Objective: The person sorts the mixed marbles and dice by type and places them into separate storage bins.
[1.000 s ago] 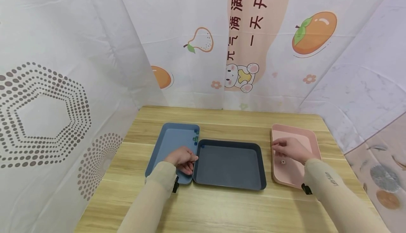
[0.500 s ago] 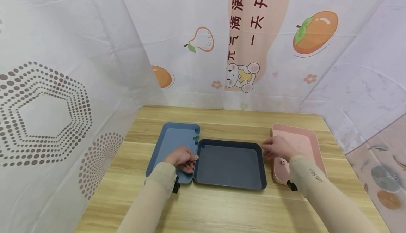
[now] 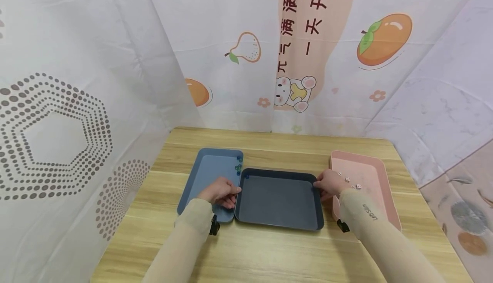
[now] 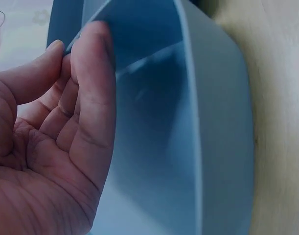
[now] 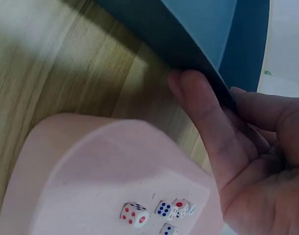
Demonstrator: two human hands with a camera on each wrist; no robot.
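My left hand [image 3: 222, 192] reaches over the blue tray [image 3: 209, 171] and pinches a rim where it meets the dark grey tray [image 3: 279, 201]. In the left wrist view thumb and fingertips close on that rim; whether one or both rims are between them, I cannot tell. At the other side, my right hand [image 3: 330, 181] pinches the dark tray's right rim near its far corner, thumb inside and fingers outside in the right wrist view. Several white dice [image 5: 134, 214] lie in the pink tray [image 3: 369, 169], partly hidden by the right forearm.
Small blue and green pieces [image 3: 238, 167] lie along the blue tray's right wall. One small blue piece [image 3: 247, 176] sits in the dark tray's far left corner. All trays stand on a wooden table [image 3: 265, 253], with a printed curtain [image 3: 231, 94] hanging behind.
My right hand has moved left from the pink tray to the dark tray's right rim and taken hold of it, uncovering more dice. The left hand has stayed in place.
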